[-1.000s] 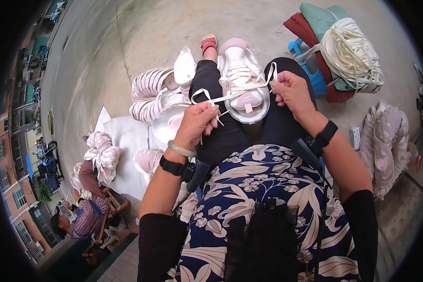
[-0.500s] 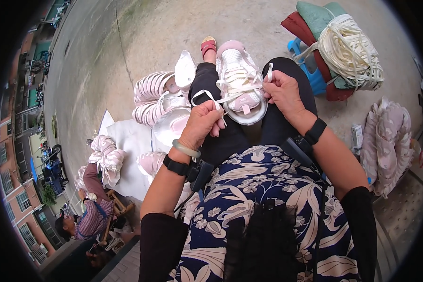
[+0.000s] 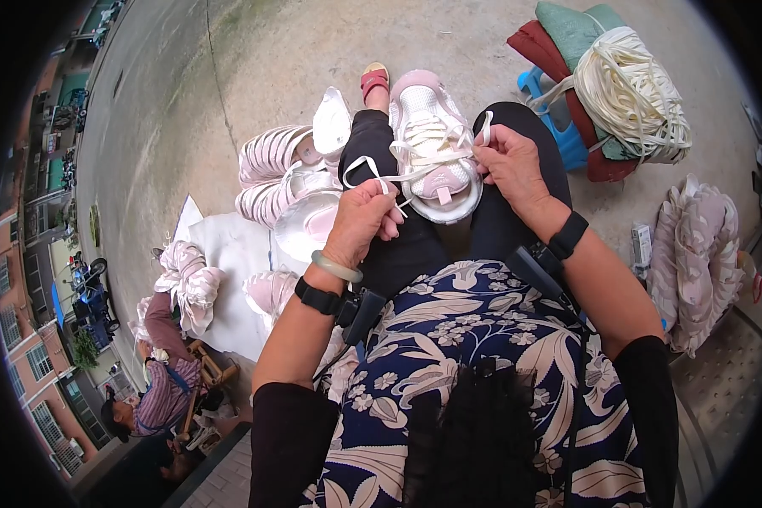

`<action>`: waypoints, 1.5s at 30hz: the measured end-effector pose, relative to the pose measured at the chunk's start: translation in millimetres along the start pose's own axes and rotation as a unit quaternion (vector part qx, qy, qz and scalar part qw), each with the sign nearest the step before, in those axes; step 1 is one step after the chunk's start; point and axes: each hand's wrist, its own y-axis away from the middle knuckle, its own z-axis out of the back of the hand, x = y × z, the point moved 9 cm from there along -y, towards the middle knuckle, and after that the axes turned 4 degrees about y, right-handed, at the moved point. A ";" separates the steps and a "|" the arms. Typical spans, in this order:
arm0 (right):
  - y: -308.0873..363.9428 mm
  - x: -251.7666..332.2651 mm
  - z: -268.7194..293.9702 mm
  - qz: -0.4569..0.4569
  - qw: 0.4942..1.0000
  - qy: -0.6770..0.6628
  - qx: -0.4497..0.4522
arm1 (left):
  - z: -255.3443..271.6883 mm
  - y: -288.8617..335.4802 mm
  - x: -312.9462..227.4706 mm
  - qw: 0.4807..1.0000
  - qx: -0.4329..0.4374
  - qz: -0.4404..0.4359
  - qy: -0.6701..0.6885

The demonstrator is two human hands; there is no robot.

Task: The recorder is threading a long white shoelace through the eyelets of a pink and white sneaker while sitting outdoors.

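A white and pink sneaker (image 3: 434, 182) rests between my thighs, its heel opening toward me and its toe pointing away. White shoelace (image 3: 423, 135) criss-crosses its upper part. At the shoe's left, my left hand (image 3: 367, 218) is closed on one end of the lace, which loops up above the fingers. My right hand (image 3: 511, 168) pinches the other lace end at the shoe's right edge, and a short loop stands up over its fingertips. Between the hands, the lace lies across the shoe near the tongue.
At left, stacked pink and white shoe parts (image 3: 271, 165) lie by a white sheet (image 3: 229, 284). Another person (image 3: 165, 389) sits at the lower left. A blue stool (image 3: 559, 127) at right bears folded cloth and a bundle of cream laces (image 3: 631, 93). More shoe parts (image 3: 694, 262) hang below it.
My hands and the sneaker stay almost in place, with the lace still held at both sides. The person at lower left has shifted slightly.
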 end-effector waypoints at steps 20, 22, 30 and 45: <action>16.3 49.6 -17.5 0.272 0.892 0.357 -0.057 | -11.0 2.9 -10.6 0.997 0.007 -0.076 -0.011; 15.0 48.2 -14.5 0.217 0.929 0.295 -0.040 | -9.2 4.6 -5.1 0.997 0.029 -0.067 -0.004; 29.9 57.4 -12.0 0.195 0.859 0.471 -0.052 | 3.0 5.9 -6.8 0.997 0.007 -0.070 0.034; 48.9 80.6 -91.7 0.428 0.734 0.520 0.083 | 2.8 -13.6 -17.0 0.975 -0.016 -0.139 0.171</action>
